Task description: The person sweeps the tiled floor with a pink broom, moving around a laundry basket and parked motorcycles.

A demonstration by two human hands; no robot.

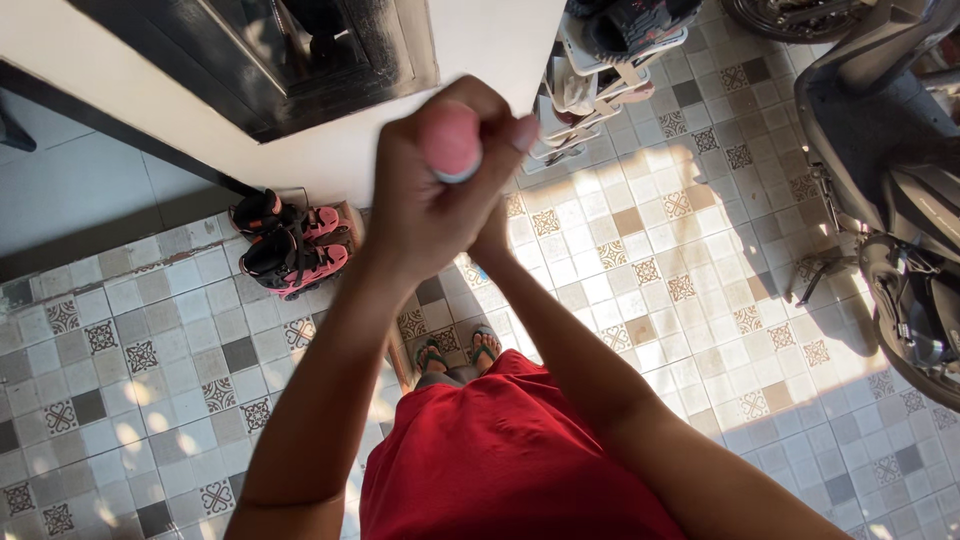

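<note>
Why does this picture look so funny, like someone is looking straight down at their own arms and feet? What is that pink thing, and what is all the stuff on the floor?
The camera sits on a person's head and looks down, so you see what they see: their own arms, red clothes and feet in flip-flops on the tiled floor.

There is no machine here, only two bare hands. The left hand is wrapped around a pink round-ended thing; I cannot tell what it is. The right hand is tucked just below and mostly hidden, so I cannot see what it is doing.

On the floor, by the white wall, stands a pair of pink and black roller skates. Further off is a rack of shoes, and at the right edge a parked motorbike.
</note>
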